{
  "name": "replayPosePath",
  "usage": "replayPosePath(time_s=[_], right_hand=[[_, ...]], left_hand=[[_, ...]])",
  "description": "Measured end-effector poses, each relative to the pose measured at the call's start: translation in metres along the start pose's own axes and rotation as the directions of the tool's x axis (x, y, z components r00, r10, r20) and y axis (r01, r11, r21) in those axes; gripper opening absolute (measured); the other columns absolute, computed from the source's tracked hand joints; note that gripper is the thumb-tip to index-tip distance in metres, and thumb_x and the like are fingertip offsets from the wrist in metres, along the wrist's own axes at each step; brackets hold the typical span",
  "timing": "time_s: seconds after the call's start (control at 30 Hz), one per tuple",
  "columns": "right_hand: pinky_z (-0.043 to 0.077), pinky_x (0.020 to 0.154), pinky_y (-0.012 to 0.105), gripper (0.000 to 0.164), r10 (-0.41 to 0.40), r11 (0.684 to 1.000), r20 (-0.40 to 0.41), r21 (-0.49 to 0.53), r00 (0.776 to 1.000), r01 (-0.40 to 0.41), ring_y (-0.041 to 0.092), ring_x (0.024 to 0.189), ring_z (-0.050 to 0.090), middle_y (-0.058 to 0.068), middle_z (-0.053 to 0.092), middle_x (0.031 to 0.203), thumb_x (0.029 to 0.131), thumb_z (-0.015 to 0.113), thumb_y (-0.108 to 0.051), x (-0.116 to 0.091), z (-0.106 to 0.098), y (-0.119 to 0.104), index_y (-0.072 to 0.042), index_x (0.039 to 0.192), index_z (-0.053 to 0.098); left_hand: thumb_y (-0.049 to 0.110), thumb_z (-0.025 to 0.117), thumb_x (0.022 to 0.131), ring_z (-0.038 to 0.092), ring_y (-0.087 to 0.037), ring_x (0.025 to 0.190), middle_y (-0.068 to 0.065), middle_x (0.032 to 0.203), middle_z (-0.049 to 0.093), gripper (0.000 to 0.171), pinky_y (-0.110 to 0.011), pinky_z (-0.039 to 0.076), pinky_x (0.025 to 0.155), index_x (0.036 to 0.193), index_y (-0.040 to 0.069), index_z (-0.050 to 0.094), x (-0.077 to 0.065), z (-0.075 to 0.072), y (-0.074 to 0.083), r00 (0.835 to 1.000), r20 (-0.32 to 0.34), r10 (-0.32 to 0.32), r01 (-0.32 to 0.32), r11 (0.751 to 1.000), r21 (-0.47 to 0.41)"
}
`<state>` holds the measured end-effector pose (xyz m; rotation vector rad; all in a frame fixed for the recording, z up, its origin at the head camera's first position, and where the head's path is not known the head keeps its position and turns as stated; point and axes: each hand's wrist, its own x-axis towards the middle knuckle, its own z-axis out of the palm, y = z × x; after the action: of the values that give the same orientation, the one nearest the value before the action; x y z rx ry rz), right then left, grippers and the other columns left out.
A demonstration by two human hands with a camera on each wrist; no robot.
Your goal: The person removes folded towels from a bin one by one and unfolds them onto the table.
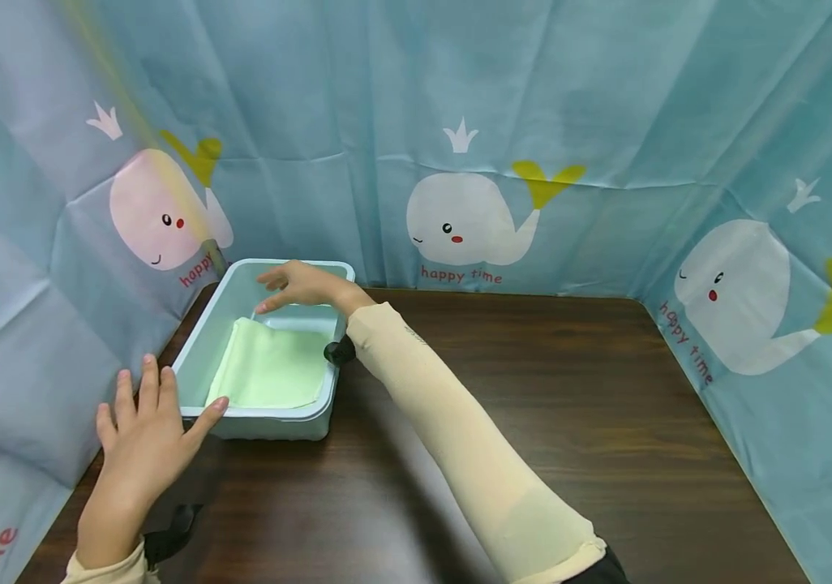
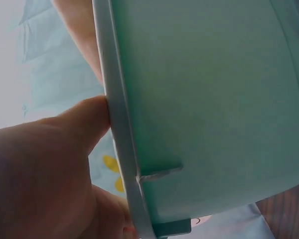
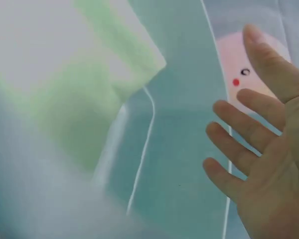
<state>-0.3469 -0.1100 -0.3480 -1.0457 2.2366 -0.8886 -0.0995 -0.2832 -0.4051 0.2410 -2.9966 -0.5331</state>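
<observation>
Pale green cloth (image 1: 270, 369) lies flat, apparently folded, inside a light blue-green plastic bin (image 1: 255, 412) in the head view: ahead and to the right of the left hand (image 1: 146, 450), and on the near side of the right hand (image 1: 306, 285). The right hand hangs over the bin's far end, fingers loosely bent and holding nothing. The left hand spreads its fingers wide, its thumb at the bin's near left corner.

From the left wrist, that thumb (image 2: 92, 109) appears to touch the bin's rim without closing round it; whether the other fingers press the side cannot be told.

From the right wrist, the palm is unfolded and the fingers part, clear of the cloth's corner beside them. Laying the cloth in the bin looks done, since neither hand has hold of it; whether any straightening or refolding is left, the views do not settle.
</observation>
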Motion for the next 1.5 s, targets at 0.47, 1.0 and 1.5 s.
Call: replayPosePath(time_s=[0.47, 1.0, 1.5], right_hand=[[0.039, 0.114, 0.025, 0.067, 0.174, 0.985, -0.031, -0.002, 0.984, -0.174, 0.011, 0.139, 0.048, -0.003, 0.054, 0.149, 0.088, 0.073, -0.042, 0.024, 0.028, -0.004, -0.023, 0.148, 0.048], [0.039, 0.115, 0.028, 0.053, 0.150, 0.987, 0.006, 0.059, 0.989, -0.150, 0.011, 0.140, 0.047, -0.006, 0.054, 0.148, 0.095, 0.065, -0.035, 0.041, 0.053, 0.016, -0.026, 0.146, 0.051], [0.034, 0.119, 0.027, 0.054, 0.175, 0.985, 0.061, 0.004, 0.983, -0.175, 0.007, 0.142, 0.044, -0.011, 0.056, 0.146, 0.092, 0.068, -0.040, 0.058, 0.051, 0.024, -0.032, 0.144, 0.053]], left_hand=[[0.068, 0.038, 0.097, -0.019, -0.053, 0.148, -0.028, 0.163, -0.010, 0.102, -0.082, -0.004, 0.103, 0.153, -0.012, 0.010, -0.001, -0.004, 0.001, 1.000, 0.010, -0.005, 0.005, 1.000, 0.022], [0.070, 0.040, 0.095, -0.020, -0.054, 0.147, -0.028, 0.163, -0.008, 0.104, -0.082, -0.006, 0.105, 0.153, -0.011, 0.013, -0.001, -0.005, 0.002, 0.999, 0.020, -0.028, 0.027, 0.999, 0.034], [0.069, 0.040, 0.095, -0.019, -0.053, 0.148, -0.027, 0.164, -0.006, 0.102, -0.081, -0.005, 0.106, 0.154, -0.010, 0.013, -0.002, -0.006, 0.004, 0.999, 0.011, -0.043, 0.042, 0.998, 0.043]])
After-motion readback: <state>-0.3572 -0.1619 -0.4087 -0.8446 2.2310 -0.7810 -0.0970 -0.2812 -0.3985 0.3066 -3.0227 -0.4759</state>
